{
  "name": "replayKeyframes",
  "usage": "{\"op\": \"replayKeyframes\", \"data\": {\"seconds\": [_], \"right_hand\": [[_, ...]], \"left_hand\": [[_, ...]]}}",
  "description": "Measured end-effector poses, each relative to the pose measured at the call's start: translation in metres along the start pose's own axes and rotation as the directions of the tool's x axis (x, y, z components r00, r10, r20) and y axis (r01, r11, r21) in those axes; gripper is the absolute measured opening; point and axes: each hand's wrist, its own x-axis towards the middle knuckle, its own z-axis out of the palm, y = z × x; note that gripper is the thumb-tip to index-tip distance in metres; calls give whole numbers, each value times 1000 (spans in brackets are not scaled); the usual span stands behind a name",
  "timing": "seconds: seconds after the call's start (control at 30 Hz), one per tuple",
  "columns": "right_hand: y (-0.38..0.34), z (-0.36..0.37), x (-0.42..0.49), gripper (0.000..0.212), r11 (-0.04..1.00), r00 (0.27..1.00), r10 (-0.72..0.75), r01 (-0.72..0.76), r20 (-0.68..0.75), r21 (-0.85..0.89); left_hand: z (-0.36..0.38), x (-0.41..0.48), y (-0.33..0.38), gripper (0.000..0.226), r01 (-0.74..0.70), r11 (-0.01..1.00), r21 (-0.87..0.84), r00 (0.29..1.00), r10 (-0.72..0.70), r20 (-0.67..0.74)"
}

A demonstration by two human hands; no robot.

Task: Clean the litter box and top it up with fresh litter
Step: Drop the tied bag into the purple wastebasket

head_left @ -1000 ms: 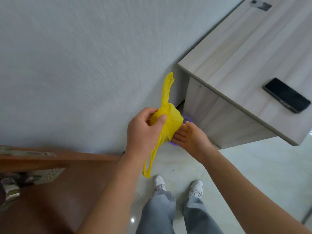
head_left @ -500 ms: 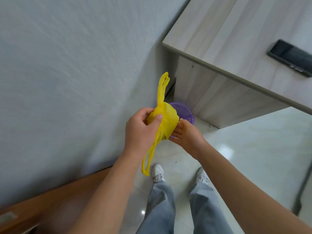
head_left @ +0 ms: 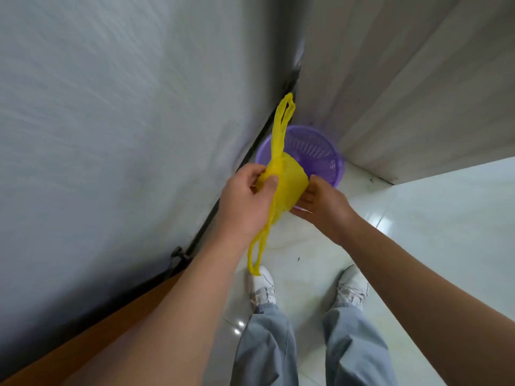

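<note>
1. Fingers (head_left: 252, 171) and thumb of the left hand (head_left: 245, 201) pinch the gathered neck of the small yellow thin-plastic carrier bag (head_left: 289, 185), which is packed into a tight bundle. The right hand (head_left: 324, 208) cradles it, thumb on its side and fingers beneath.
2. That bag hangs in the air just above the near rim of the round purple slotted plastic basket (head_left: 338, 167). One handle loop (head_left: 284, 115) stands up across the basket. The other dangling loop (head_left: 257, 252) trails on the near side of it, towards the white shoes (head_left: 263, 285). No litter box is in view.
3. Both loops look untied, so I judge the neck is closed only by the pinch. If the pinch eases too soon, the bundle could unfold and shed its contents on the glossy white tiled floor (head_left: 418, 218) beside the basket.
4. The trailing loop may snag on the basket's rim and tip it. Any loose grains would likely fall straight through its slots.
5. A release short of the rim would drop the bundle outside the basket. The pale wood-grain cabinet panel (head_left: 376, 79) and grey wall (head_left: 125, 107) crowd in behind it.
6. No brand, label or writing can be read on the bag, basket or cabinet.
</note>
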Motion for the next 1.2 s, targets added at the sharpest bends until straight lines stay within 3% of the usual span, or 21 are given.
{"op": "replayKeyframes", "data": {"seconds": [0.17, 0.37, 0.73, 0.87, 1.03, 1.2], "right_hand": [[17, -36, 56, 43, 1000, 997, 27, -26, -72, 17], [15, -57, 99, 39, 1000, 995, 29, -30, -91, -10], [12, -63, 155, 45, 998, 992, 51, -54, -112, -26], [12, -60, 165, 36, 997, 988, 15, -27, -155, -73], [8, -60, 164, 21, 995, 989, 12, -26, -149, -92], [4, -68, 160, 13, 998, 994, 21, -27, -111, -48]], "left_hand": [[43, 37, -41, 19, 44, 998, -35, 999, -43, 30], [91, 81, -75, 10, 65, 998, 12, 991, -66, 120], [142, 138, -134, 13, 80, 985, 151, 993, -92, 71], [157, 149, -149, 6, 85, 958, 274, 991, -110, 77], [166, 155, -161, 15, 46, 882, 468, 976, -139, 165], [157, 155, -161, 18, -17, 881, 473, 982, -74, 173]]}}
